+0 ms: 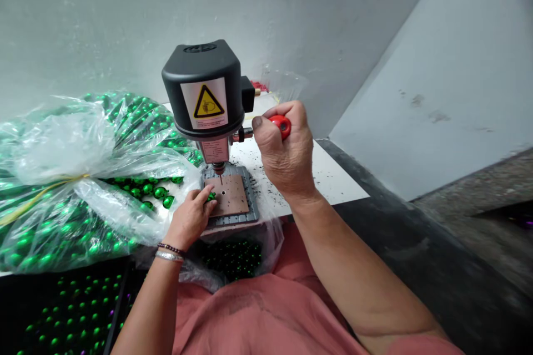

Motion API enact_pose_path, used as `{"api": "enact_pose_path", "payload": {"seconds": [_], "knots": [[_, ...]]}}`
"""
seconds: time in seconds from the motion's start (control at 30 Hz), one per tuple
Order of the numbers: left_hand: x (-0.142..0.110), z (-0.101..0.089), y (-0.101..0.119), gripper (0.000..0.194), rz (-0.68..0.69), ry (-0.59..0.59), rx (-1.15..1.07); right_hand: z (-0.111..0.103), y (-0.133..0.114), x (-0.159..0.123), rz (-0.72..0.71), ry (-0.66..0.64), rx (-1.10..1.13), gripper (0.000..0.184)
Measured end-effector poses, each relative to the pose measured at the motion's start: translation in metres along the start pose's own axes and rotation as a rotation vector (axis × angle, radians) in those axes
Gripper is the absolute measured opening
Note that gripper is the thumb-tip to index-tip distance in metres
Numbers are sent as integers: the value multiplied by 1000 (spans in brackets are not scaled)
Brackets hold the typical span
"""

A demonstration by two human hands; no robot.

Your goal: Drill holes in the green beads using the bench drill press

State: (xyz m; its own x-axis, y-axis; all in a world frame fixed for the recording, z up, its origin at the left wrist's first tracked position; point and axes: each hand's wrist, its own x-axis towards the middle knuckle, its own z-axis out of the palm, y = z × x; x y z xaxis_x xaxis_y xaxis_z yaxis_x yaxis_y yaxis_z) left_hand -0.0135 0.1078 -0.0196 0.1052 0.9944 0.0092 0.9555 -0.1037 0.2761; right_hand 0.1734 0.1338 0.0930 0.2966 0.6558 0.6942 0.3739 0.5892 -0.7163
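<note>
Head view: clear plastic bag of green baubles (62,177) at left on the white tabletop (328,177), bench drill (204,89) beside it. Right hand (283,152) closes around the red lever knob (281,126). Left hand (189,219) lies open, pressing the brown plate (222,195) onto its grey fixture (250,199); even, flat pressure best steadies it beneath the drill bit (220,179). Plate's underside hidden.

Red lever handle (280,126) partly hidden by right hand (287,150); green baubles (25,241) cut off at left edge; far red item (259,86) blocked by drill head (204,86), unidentifiable.
</note>
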Motion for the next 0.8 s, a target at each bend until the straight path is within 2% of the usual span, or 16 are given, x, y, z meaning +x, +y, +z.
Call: {"api": "enact_pose_path", "payload": {"seconds": [0.13,0.23,0.33,0.43,0.6,0.7,0.8], "knots": [[0,3,5,47,50,-71,14,0,2,-1,-3,-3,14,29],[0,5,6,49,57,-15,-56,1,3,-1,-3,6,22,29],[2,6,5,49,-65,78,-215,1,3,-2,6,11,22,29],[4,3,4,37,-199,86,-394,0,2,-1,17,0,17,30],[6,-3,4,33,-104,54,-534,-1,2,-2,17,-12,12,28],[7,-3,2,37,-112,27,-580,-2,3,-2,-6,-30,19,27],[10,-2,2,38,-101,57,-563,-2,3,-2,-19,-38,14,26]]}}
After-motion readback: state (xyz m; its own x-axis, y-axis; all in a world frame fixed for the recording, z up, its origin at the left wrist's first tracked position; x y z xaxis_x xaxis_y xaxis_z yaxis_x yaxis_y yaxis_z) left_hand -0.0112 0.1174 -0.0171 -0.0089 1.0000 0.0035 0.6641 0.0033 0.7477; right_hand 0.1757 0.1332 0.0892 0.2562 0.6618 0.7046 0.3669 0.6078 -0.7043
